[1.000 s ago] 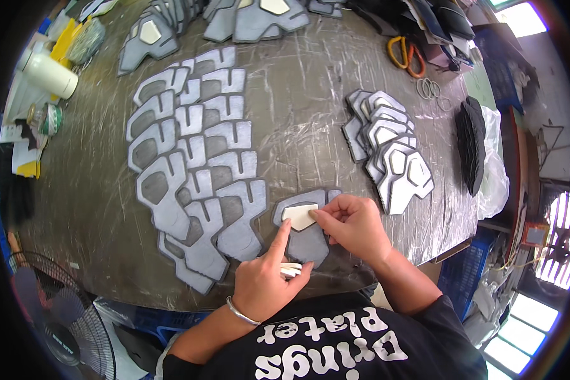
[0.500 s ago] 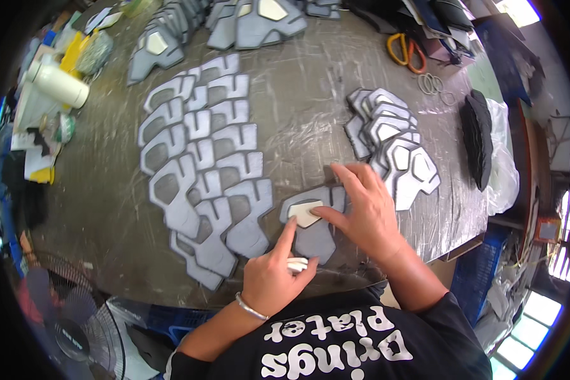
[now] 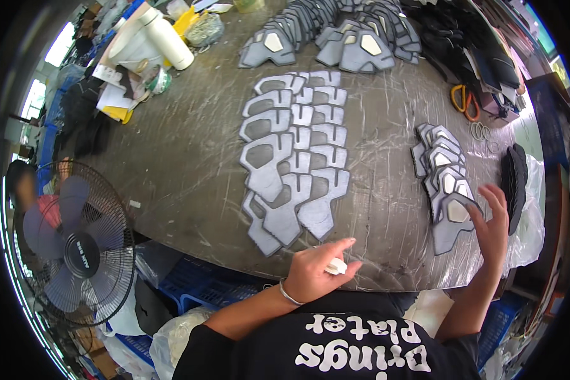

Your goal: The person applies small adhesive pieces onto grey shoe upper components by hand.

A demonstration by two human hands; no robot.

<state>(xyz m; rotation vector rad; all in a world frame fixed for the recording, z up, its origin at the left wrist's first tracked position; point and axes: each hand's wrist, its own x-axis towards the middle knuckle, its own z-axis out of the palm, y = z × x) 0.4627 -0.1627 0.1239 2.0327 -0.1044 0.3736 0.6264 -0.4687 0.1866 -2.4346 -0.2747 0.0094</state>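
My left hand (image 3: 315, 273) is at the table's front edge, with small white inserts (image 3: 337, 266) held in its curled fingers and the index finger stretched out. Over at the right, my right hand (image 3: 493, 223) has its fingers apart beside a grey shaped pad (image 3: 449, 235) fitted with a pale insert (image 3: 457, 211). Its thumb is close to that pad's edge; whether they touch I cannot tell. This pad overlaps the near end of a row of similar pads (image 3: 438, 140). Left of it, grey pads with open cut-outs (image 3: 278, 218) lie overlapped in columns.
More pads with pale inserts (image 3: 354, 57) are stacked at the back. Orange-handled scissors (image 3: 465, 103), rings (image 3: 480, 131) and a black padded item (image 3: 514, 190) lie at the right. A white bottle (image 3: 168, 39) stands back left; a fan (image 3: 79, 247) is beyond the table's left side.
The grey pad has gone from in front of me onto the near end of the right-hand row. My right hand has moved right and come off it. My view has shifted left.
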